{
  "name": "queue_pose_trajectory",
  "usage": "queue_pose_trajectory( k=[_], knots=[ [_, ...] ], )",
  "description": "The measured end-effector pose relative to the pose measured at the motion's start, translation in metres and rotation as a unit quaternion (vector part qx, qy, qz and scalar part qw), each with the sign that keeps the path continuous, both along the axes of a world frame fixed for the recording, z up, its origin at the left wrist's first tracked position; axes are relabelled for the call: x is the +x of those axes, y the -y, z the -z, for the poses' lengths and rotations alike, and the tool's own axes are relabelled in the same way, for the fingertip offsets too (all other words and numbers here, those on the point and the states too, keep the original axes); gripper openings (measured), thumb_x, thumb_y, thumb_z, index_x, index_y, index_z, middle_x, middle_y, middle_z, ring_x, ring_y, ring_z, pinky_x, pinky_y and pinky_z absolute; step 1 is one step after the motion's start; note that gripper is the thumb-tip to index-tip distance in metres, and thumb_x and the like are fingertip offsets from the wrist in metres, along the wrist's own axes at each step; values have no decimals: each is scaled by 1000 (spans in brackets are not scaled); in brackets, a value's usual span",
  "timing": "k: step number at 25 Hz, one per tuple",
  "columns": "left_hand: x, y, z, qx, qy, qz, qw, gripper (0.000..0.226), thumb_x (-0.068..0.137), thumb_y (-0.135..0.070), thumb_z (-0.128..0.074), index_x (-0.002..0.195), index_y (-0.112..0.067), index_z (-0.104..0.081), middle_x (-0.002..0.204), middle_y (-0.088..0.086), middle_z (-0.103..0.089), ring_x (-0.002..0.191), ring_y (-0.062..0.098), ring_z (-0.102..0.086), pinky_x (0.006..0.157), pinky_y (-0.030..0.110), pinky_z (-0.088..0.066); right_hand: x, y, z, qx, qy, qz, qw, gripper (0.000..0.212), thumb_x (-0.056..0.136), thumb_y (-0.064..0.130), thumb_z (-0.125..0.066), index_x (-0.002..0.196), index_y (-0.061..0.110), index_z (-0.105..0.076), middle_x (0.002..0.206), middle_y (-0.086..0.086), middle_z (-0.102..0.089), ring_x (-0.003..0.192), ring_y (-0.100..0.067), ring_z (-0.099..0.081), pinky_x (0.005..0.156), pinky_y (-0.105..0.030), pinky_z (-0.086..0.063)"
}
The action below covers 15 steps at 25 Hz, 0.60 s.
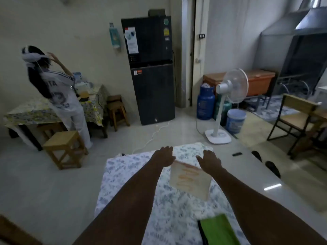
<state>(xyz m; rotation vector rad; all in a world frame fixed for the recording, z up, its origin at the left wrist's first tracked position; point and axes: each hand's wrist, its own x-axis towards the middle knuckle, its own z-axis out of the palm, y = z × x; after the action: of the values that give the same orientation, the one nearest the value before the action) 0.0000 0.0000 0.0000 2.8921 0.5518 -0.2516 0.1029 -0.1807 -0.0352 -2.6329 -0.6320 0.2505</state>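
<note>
Both hands reach forward, palms down, over a tabletop (127, 174) covered with a blue-and-white floral sheet. The left hand (163, 156) lies with its fingers stretched out and relaxed, its thumb side at the far left corner of a cream cloth with orange stripes (190, 181). The right hand (209, 160) is likewise flat and loose-fingered, its heel over the far right corner of that cloth. Neither hand curls around anything; whether the palms press the cloth or hover just above it cannot be told. The cream cloth lies folded flat in the middle of the sheet, between the two forearms, its near edge pointing back at the person. A green cloth (219, 230) rests on the sheet closer in, beside the right forearm and well apart from the cream one.

Beyond the tabletop stands a dark fridge (150, 68) against the wall. To its right are a blue gas cylinder (205, 103), a white standing fan (230, 89) and a pale blue bucket (235, 121). On the left, another person (58, 89) stands at a table with a yellow floral cover (35, 110), with a wooden stool (63, 147) nearby. A wooden chair (297, 117) stands at the right, and dark slippers (272, 167) lie on the floor.
</note>
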Motion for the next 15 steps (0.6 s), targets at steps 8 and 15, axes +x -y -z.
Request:
queue_pose_trajectory(
  k=[8,15],
  knots=[
    [0,16,78,-87,6,-43,995,63,103,-18,-33,155,-4,1,165,17,-3,149,30,-22,120,44,-27,-16,37,74,136,-58,66,987,22,96,8,-45,110,-5,-56,110,-24,-63,105,-37,-59,82,-36,-44],
    [-13,11,109,-249,198,-189,929,42,97,-2,-47,139,-4,-48,135,18,-52,125,30,-53,103,35,-44,-17,54,112,245,-172,110,948,17,95,15,-53,104,6,-65,94,-7,-67,89,-27,-61,71,-31,-40]
  ],
)
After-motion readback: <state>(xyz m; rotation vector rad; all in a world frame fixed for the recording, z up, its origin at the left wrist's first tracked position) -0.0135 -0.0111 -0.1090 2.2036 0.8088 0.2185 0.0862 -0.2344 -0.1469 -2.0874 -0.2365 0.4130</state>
